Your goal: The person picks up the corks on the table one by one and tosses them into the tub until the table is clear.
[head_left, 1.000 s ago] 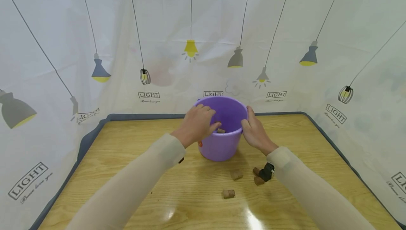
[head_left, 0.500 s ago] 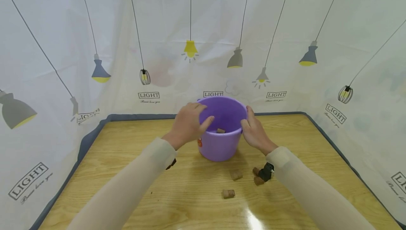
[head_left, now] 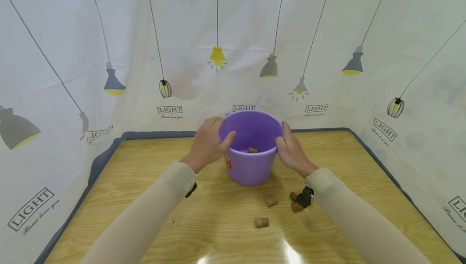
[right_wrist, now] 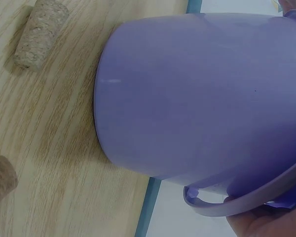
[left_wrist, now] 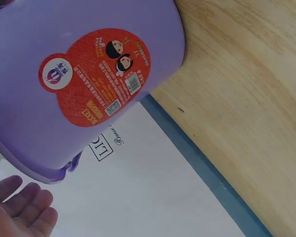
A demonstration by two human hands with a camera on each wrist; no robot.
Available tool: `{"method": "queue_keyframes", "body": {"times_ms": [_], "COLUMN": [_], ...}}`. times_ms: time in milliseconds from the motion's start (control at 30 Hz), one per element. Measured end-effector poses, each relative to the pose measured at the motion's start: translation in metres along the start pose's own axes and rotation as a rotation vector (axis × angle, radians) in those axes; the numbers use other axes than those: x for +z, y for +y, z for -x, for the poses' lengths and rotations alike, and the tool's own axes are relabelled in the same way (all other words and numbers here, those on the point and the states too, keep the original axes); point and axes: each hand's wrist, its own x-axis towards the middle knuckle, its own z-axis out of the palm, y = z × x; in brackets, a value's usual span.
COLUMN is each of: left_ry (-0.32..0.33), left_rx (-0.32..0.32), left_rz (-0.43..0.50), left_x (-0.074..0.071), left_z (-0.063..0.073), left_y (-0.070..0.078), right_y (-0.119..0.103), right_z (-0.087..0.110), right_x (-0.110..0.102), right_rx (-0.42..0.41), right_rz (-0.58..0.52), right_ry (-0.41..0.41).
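Note:
A purple plastic bucket point(head_left: 251, 169) stands on the wooden table, its mouth facing up. My right hand point(head_left: 294, 150) grips its right rim, thumb over the edge; in the right wrist view its fingers reach behind the rim and handle point(right_wrist: 212, 207). Beside the left rim is my left hand point(head_left: 208, 142), fingers loosely extended. The left wrist view shows those fingers point(left_wrist: 32, 202) apart from the rim, holding nothing. One cork point(head_left: 253, 150) lies inside the bucket. Several more are on the table, including a cork point(head_left: 271, 200) in front of the bucket and another cork point(head_left: 261, 222) nearer me.
Two corks point(head_left: 296, 207) lie under the right wrist, partly hidden by a black wrist device point(head_left: 305, 197). The wooden table point(head_left: 138, 199) has a blue-grey border. A pale curtain point(head_left: 196, 25) printed with lamps surrounds it. A red sticker point(left_wrist: 108, 79) marks the bucket's side.
My left hand has come out from over the bucket's mouth and moved left to beside its rim. My right hand keeps its grip; the bucket and corks stay put.

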Motion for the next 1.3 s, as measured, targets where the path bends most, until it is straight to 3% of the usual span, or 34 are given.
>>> {"method": "queue_keyframes", "body": {"times_ms": [400,633,933,1300], "left_ry": [0.011,-0.009,-0.027,-0.014], "left_rx": [-0.145,-0.256,-0.288,-0.318], "left_rz": [0.228,0.286,0.444,0.477], "left_x": [0.013,0.022,0.031,0.039], "left_z": [0.003,0.006,0.01,0.012], "left_y": [-0.005,-0.007,-0.009,-0.008], "right_y": [0.0,0.001,0.001,0.001], "right_z": [0.0,0.0,0.0,0.0], "right_x": [0.0,0.0,0.001,0.001], "right_rx": [0.008,0.007,0.015,0.007], "right_rz": [0.0,0.005,-0.003,-0.01], "right_ry": [-0.007,-0.002,0.003,0.007]}}
